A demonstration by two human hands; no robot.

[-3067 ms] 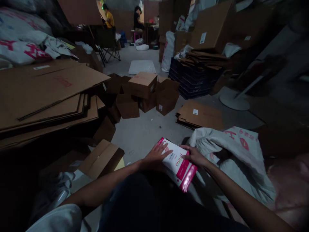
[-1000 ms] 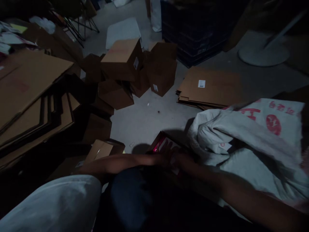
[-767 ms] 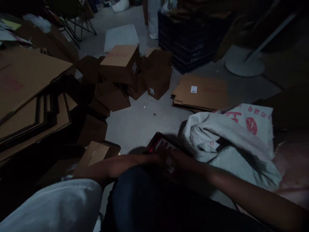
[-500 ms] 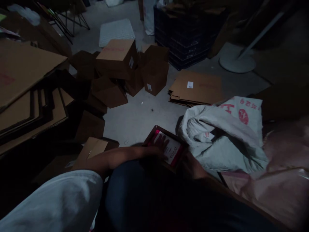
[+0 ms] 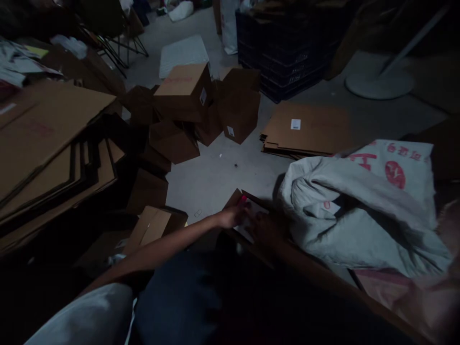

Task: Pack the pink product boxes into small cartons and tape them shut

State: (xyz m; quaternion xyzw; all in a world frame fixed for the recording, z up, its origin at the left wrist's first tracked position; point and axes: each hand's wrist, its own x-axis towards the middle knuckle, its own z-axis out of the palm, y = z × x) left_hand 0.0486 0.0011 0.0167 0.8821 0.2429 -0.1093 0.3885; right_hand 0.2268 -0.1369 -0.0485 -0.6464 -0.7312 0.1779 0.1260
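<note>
Low in the middle of the dim view, a small open cardboard box lies on the concrete floor. A white and pink packet sits inside it, mostly covered by my hands. My left hand curls over the box's near left edge and flap. Beside it, my right hand rests dark over the box opening and the packet. Its grip is too dark to read. My knees and dark trousers fill the bottom of the view.
A crumpled white sack with red print lies right of the box. Flattened cardboard is stacked beyond it. Several sealed cartons pile up ahead, with a dark crate behind. Large flat sheets lean at left; another carton sits by my left arm.
The packet went from held above my lap into the small box. My left hand has shifted from pressing on the packet to the box's left edge, and my right hand came over the opening.
</note>
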